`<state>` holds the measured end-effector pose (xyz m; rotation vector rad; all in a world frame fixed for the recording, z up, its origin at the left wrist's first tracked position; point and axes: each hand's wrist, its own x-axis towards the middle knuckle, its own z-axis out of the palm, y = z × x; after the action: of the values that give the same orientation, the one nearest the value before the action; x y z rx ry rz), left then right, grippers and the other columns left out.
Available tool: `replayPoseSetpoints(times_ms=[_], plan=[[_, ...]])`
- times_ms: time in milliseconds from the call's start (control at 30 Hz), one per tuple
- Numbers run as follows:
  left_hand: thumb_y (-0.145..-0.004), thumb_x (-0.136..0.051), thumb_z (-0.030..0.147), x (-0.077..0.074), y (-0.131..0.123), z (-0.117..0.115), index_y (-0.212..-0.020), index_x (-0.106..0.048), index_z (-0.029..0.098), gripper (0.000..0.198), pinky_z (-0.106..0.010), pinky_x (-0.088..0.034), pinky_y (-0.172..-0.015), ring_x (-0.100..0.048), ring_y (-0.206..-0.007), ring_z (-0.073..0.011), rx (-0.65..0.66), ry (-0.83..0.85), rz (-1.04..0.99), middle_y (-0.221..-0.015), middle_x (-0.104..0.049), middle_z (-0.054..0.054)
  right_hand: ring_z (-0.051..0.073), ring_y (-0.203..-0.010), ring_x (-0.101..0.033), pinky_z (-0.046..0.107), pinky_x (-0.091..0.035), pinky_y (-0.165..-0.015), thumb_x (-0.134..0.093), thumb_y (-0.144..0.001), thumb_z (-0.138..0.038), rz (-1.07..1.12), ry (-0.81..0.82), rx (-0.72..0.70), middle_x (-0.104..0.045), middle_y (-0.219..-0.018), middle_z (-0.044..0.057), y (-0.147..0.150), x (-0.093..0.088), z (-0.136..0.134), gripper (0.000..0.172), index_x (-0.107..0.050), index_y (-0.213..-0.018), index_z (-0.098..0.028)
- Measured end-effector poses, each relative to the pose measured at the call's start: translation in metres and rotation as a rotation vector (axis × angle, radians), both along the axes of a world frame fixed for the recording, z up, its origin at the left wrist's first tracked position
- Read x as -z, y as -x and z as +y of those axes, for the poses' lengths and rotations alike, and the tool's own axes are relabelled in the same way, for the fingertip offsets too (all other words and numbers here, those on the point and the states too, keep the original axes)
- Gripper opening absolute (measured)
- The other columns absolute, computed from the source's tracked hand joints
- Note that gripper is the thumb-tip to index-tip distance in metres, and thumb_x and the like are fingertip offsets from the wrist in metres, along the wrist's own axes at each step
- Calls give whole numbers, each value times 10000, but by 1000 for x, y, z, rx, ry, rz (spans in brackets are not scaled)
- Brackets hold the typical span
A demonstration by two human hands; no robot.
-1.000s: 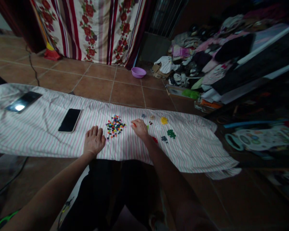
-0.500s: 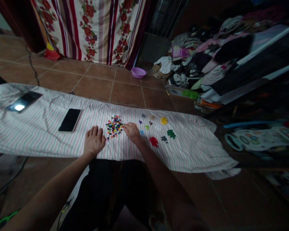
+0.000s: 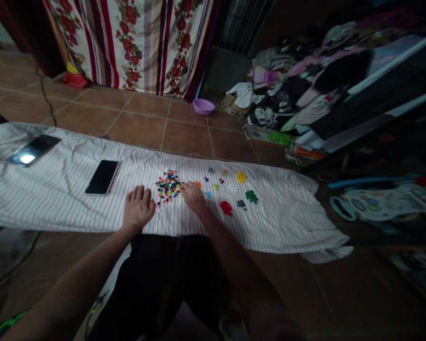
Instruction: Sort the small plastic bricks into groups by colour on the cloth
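Small mixed-colour pieces (image 3: 169,183) lie in a loose pile on a striped cloth (image 3: 128,166). At the pile's right edge my right hand (image 3: 192,195) is closed in a pinch; whatever lies between the fingertips is too small to make out. My left hand (image 3: 139,206) rests flat on the cloth, fingers stretched out, left of the pile. Single-colour groups spread to the right: red pieces (image 3: 226,208), dark green pieces (image 3: 252,197), yellow pieces (image 3: 241,177), grey pieces (image 3: 241,204), light blue pieces (image 3: 208,194) and orange pieces (image 3: 198,183).
A black-screened phone (image 3: 102,177) lies left of my left hand, and a shiny dark tablet-like slab (image 3: 33,150) is farther left. Beyond the cloth, a purple basin (image 3: 203,107) stands on the tiled floor. Heaped clothes (image 3: 280,90) fill the back right.
My right hand has drawn slightly back to the right from the pile, its fingers more curled, and more of the orange group shows. My left hand stays in place.
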<state>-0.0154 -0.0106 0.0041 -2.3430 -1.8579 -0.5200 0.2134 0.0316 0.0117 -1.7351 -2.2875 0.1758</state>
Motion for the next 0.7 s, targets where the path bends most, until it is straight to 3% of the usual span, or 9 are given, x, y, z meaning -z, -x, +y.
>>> replayPoseSetpoints(times_ms=[267,467,700], plan=[[-905,-397,293,-2,0,-1,-1226,-585,123,409,-518,-368,-1037,-453,-1328,-371,8,16,-53,-1371,-546,-228,224,-987,-584,332,-439,-928,-463,-992,-202,-25,-12,-9,-687,-1014,96,2,1,-6,227,-680,-1053,-177],[-896,-407,304,-2,-1,-1,-1226,-579,149,403,-512,-375,-1032,-466,-1320,-353,2,3,-61,-1356,-563,-207,213,-1034,-598,331,-449,-960,-528,-965,-185,42,-33,-41,-692,-1081,101,-1,5,-9,262,-681,-1177,-177],[-905,-391,313,-3,0,-1,-1225,-579,134,411,-520,-366,-1043,-456,-1326,-365,0,23,-64,-1369,-550,-217,195,-1017,-616,320,-459,-970,-526,-970,-204,100,-48,-3,-714,-1049,87,-12,6,-9,224,-717,-1082,-176]])
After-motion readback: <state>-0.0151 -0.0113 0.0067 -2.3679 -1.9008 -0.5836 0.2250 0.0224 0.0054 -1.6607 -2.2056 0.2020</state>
